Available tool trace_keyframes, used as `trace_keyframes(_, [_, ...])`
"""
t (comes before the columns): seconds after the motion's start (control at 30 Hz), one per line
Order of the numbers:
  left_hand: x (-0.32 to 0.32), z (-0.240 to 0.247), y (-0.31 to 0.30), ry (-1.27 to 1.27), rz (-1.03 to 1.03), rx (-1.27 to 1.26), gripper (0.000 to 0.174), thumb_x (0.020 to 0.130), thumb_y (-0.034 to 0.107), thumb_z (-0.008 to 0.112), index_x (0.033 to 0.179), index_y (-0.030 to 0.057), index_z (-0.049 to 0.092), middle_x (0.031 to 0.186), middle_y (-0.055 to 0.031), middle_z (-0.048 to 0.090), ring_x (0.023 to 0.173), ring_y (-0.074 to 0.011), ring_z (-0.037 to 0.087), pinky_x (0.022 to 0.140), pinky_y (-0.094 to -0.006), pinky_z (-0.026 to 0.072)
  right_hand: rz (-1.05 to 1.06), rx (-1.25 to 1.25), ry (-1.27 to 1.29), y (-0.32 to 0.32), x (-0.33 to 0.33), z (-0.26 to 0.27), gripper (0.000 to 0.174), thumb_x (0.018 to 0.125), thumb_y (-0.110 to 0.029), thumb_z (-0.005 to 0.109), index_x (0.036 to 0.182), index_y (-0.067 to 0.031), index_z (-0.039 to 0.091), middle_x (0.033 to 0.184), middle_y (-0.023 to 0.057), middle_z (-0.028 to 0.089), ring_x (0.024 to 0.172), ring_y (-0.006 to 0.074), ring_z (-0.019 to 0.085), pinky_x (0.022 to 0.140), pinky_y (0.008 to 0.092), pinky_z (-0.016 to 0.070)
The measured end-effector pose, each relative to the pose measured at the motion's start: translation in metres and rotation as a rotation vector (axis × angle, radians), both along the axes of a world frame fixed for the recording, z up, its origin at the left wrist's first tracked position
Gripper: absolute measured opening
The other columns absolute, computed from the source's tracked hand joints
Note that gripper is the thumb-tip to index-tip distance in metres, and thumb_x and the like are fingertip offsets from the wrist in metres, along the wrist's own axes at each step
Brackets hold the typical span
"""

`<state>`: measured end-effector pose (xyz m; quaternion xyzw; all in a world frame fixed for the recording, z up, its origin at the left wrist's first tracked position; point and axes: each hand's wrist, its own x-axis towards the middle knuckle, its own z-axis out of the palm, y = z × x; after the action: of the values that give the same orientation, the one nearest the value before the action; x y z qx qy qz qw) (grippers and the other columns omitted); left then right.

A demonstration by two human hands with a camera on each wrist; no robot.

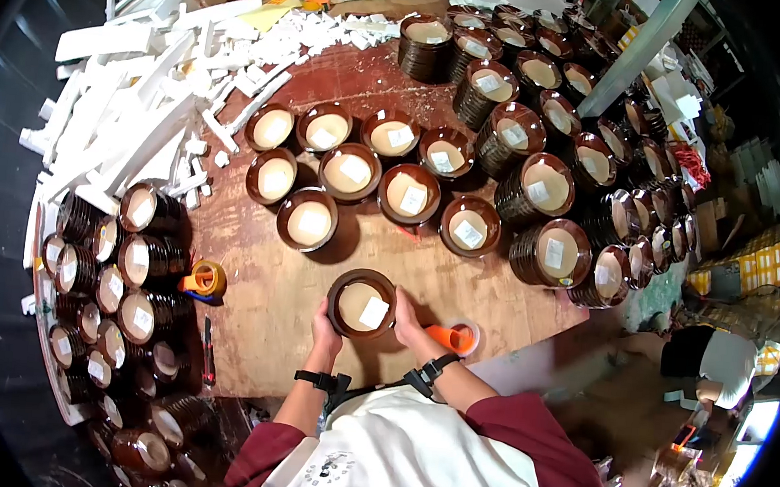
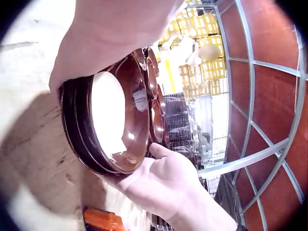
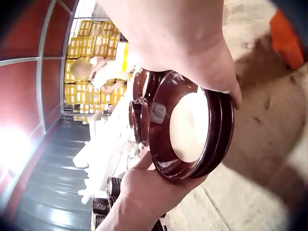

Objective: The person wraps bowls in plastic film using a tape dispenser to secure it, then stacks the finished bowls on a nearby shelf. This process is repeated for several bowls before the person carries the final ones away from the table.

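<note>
Between both hands is a short stack of dark brown glazed bowls (image 1: 346, 306), with a pale unglazed disc inside and a white paper label on it. My left hand (image 1: 326, 332) grips the stack's left side, and my right hand (image 1: 408, 322) grips its right side. Nested rims of the bowls (image 3: 219, 132) show in the right wrist view. The stack is held over the near part of the wooden table (image 1: 254, 343), tilted in both wrist views. Beyond it stand several similar bowls (image 1: 307, 221) in loose rows.
Tall bowl stacks crowd the right (image 1: 550, 251) and left (image 1: 146, 261). White foam scraps (image 1: 146, 87) heap up at the far left. A tape dispenser (image 1: 206, 280), a red-and-black cutter (image 1: 208, 353) and an orange tape roll (image 1: 454, 338) lie near the hands. Another person (image 1: 720, 361) is at right.
</note>
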<state>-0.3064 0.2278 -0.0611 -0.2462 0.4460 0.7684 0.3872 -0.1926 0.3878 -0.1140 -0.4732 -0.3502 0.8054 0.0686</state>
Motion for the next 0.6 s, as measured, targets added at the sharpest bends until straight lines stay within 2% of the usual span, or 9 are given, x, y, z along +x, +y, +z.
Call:
trace_keyframes(0.13, [0.028,-0.016,-0.039,-0.012,-0.059,-0.075,0.048,0.105,0.037,0.034,0.128,0.004,0.06,0.128,-0.0102,0.064,0.119,-0.0249,0.058,0.106,-0.0392,0.0424,0.018,-0.086,-0.015,-0.028,0.035,0.008,0.069,0.103,-0.052,0.039,0.151,-0.0013,0.033,0.157,0.0138,0.033,0.144,0.0226,0.029,0.117,0.0343,0.0226])
trace_keyframes(0.23, [0.045,-0.016,-0.052,-0.009,-0.051,-0.089,0.047,0.103,0.038,0.035,0.123,0.0051,0.062,0.123,-0.009,0.067,0.115,-0.0237,0.061,0.102,-0.0385,0.0455,0.166,-0.042,-0.115,-0.044,0.047,0.04,0.068,0.103,-0.052,0.038,0.148,-0.0008,0.038,0.154,0.0162,0.038,0.143,0.0246,0.034,0.116,0.0351,0.0261])
trace_keyframes(0.33, [0.053,-0.003,-0.056,-0.037,-0.007,-0.078,0.047,0.098,0.04,0.038,0.119,0.0071,0.064,0.119,-0.0071,0.068,0.11,-0.0238,0.062,0.098,-0.0389,0.0466,0.319,0.15,-0.258,-0.057,0.048,0.063,0.068,0.103,-0.053,0.037,0.146,-0.0003,0.042,0.151,0.0186,0.043,0.141,0.0266,0.038,0.114,0.036,0.0296])
trace_keyframes(0.4, [0.057,0.016,-0.055,-0.045,-0.034,-0.055,0.051,0.096,0.043,0.037,0.119,0.0069,0.065,0.114,-0.0068,0.069,0.108,-0.0242,0.062,0.098,-0.0398,0.0472,0.363,0.402,-0.329,-0.062,0.046,0.064,0.068,0.103,-0.053,0.037,0.144,0.0,0.045,0.148,0.0202,0.047,0.139,0.0279,0.041,0.113,0.0365,0.0319])
trace_keyframes(0.43, [0.056,-0.001,-0.06,-0.04,-0.068,-0.042,0.049,0.097,0.043,0.037,0.119,0.0077,0.063,0.116,-0.007,0.068,0.108,-0.0238,0.062,0.098,-0.0401,0.0472,0.339,0.601,-0.361,-0.065,0.047,0.061,0.062,0.102,-0.05,0.041,0.135,0.0011,0.053,0.137,0.0223,0.057,0.127,0.031,0.054,0.107,0.0373,0.0404])
trace_keyframes(0.47, [0.051,-0.016,-0.065,-0.031,-0.102,-0.027,0.048,0.099,0.043,0.037,0.12,0.0085,0.062,0.118,-0.0072,0.066,0.108,-0.0234,0.062,0.098,-0.0405,0.0472,0.383,0.646,-0.375,-0.06,0.055,0.061,0.058,0.102,-0.047,0.044,0.131,0.001,0.055,0.134,0.0217,0.059,0.123,0.031,0.057,0.103,0.0375,0.0429])
trace_keyframes(0.53, [0.048,-0.009,-0.073,-0.03,-0.185,-0.157,0.049,0.099,0.045,0.037,0.123,0.0082,0.059,0.121,-0.0074,0.063,0.103,-0.0237,0.062,0.096,-0.0426,0.0482,0.474,0.731,-0.4,-0.045,0.078,0.069,0.05,0.1,-0.042,0.05,0.124,0.0008,0.059,0.128,0.0203,0.063,0.115,0.0311,0.062,0.097,0.038,0.0479])
trace_keyframes(0.57, [0.046,-0.003,-0.077,-0.027,-0.226,-0.224,0.049,0.1,0.045,0.037,0.124,0.0081,0.058,0.122,-0.0076,0.062,0.1,-0.0238,0.062,0.095,-0.0436,0.0487,0.35,0.783,-0.283,-0.038,0.097,0.053,0.036,0.094,-0.03,0.062,0.114,-0.0001,0.061,0.117,0.0173,0.067,0.105,0.0305,0.066,0.089,0.038,0.052])
trace_keyframes(0.6, [0.042,-0.004,-0.084,0.011,-0.313,-0.24,0.047,0.099,0.044,0.039,0.123,0.0089,0.059,0.121,-0.0063,0.063,0.097,-0.0216,0.061,0.092,-0.042,0.0491,0.307,0.869,-0.349,-0.025,0.112,0.056,0.035,0.092,-0.028,0.064,0.114,-0.0005,0.061,0.115,0.0173,0.067,0.105,0.0309,0.066,0.088,0.0383,0.052])
